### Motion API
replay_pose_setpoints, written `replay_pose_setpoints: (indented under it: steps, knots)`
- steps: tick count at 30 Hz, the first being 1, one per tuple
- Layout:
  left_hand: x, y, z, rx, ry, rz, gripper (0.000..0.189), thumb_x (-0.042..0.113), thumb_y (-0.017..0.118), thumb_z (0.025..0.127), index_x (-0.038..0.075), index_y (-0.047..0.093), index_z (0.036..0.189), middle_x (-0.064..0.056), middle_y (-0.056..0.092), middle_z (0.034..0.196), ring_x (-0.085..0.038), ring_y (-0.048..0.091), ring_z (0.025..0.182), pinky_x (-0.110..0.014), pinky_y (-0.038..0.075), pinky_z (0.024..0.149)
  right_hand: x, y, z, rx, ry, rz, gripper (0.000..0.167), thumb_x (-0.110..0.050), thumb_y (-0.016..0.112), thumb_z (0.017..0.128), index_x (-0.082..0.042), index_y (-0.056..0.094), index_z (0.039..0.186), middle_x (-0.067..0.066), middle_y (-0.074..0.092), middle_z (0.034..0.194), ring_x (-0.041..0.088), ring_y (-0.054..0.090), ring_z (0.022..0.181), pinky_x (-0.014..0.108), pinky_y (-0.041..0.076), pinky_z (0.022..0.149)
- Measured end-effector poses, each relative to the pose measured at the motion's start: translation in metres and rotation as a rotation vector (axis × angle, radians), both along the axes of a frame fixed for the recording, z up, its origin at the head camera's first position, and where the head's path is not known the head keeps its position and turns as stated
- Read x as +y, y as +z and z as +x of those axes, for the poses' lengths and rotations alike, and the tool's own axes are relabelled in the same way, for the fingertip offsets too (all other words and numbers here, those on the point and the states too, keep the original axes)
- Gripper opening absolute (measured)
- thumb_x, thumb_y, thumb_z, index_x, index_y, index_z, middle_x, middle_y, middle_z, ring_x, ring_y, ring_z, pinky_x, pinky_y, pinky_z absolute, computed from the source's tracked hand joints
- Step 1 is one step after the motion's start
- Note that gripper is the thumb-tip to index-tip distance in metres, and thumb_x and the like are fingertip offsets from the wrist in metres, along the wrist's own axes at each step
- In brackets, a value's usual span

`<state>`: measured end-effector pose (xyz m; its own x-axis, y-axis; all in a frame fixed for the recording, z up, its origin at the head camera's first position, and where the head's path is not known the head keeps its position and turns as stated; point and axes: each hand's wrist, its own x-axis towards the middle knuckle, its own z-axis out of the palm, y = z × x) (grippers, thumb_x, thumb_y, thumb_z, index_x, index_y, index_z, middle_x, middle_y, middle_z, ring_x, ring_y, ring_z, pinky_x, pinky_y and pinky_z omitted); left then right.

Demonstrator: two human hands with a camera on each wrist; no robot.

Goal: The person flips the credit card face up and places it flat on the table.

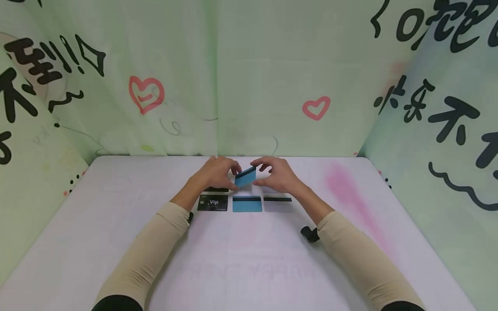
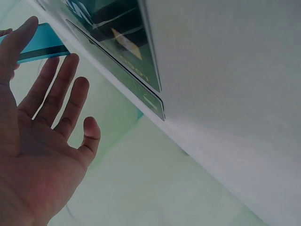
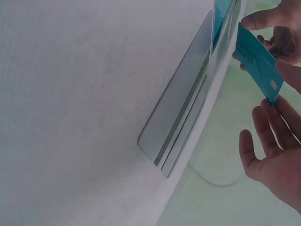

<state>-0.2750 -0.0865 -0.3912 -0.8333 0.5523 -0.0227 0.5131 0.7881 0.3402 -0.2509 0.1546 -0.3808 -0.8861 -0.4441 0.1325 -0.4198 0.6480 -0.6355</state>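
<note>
A blue bank-style card [image 1: 246, 177] with a dark stripe is held tilted above the table. My left hand [image 1: 219, 171] pinches its left end between thumb and fingers. At the right end, my right hand [image 1: 278, 174] pinches it with thumb and fingertips. The right wrist view shows the card's other face [image 3: 257, 61], with a small chip. Below the hands lie a black "Vip" card [image 1: 212, 203], a second blue striped card [image 1: 247, 204] and a pale striped card [image 1: 278, 204], side by side. Another black card [image 1: 216, 189] shows partly behind, under the left hand.
The white table [image 1: 249, 255] has a pink smear at right. Patterned green cloth [image 1: 249, 86] with black characters and red hearts hangs behind and at both sides. A black wrist device [image 1: 310, 234] sits at the right cuff.
</note>
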Motion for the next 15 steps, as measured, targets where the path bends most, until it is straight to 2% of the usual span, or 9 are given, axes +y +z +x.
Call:
replay_pose_setpoints:
  steps: [4,8,15]
  knots:
    - [0.0,-0.0001,0.0006,0.005,-0.012,0.022,0.054,0.037,0.088,0.08,0.016,0.072,0.128,0.001,0.076,0.112,-0.021,0.066,0.109,-0.054,0.042,0.105,0.0001,0.0014,0.0022,-0.002,-0.008,-0.02,0.055,-0.018,0.086,0.085,-0.011,0.068,0.136,0.008,0.069,0.135,0.029,0.065,0.115,0.049,0.052,0.102]
    - [0.0002,0.0011,0.0014,0.0,-0.015,0.034,0.055,0.038,0.088,0.081,0.015,0.071,0.129,-0.001,0.075,0.115,-0.022,0.066,0.108,-0.055,0.043,0.106,0.0016,0.002,0.0022,0.007,-0.01,-0.024,0.055,-0.019,0.087,0.085,-0.012,0.068,0.137,0.008,0.069,0.135,0.028,0.064,0.116,0.049,0.052,0.103]
    - [-0.0032,0.0022,0.0013,-0.066,-0.005,0.088,0.056,0.037,0.086,0.084,0.014,0.069,0.132,-0.004,0.073,0.121,-0.024,0.065,0.108,-0.044,0.052,0.095,0.0051,0.0067,0.0013,0.004,-0.004,-0.064,0.055,-0.019,0.088,0.084,-0.011,0.068,0.135,0.009,0.07,0.133,0.031,0.064,0.116,0.054,0.049,0.105]
